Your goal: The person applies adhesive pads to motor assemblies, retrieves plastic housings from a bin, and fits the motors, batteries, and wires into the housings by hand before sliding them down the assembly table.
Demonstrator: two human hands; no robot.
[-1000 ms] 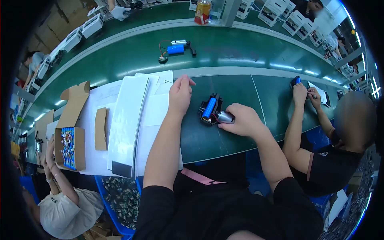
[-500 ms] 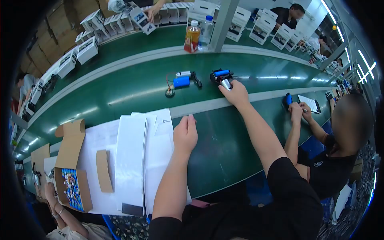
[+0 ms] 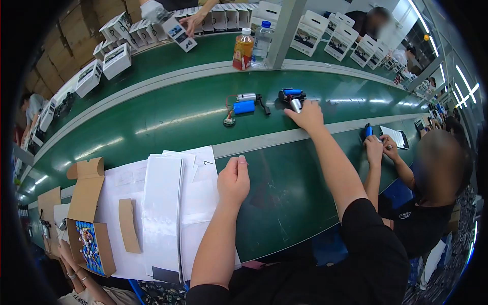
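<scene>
On the green belt, my right hand is at a black assembly with a blue cylinder on it. Its thumb and fingers are apart, around a silver cylinder at the assembly's near side; whether they touch it is hard to see. My left hand is closed in a loose fist, thumb up, above the edge of the white papers, with nothing showing in it. To the left of the black assembly lies a wired set of parts: a blue battery pack, a silver motor and a round end piece.
An open cardboard box of blue batteries stands left of a cardboard strip and a stack of white sheets. Two bottles stand beside a metal post. A co-worker sits on the right, handling a blue part.
The wired parts and the black assembly have shifted right along the belt, and my right hand has moved right with them. My left hand has stayed nearly in place.
</scene>
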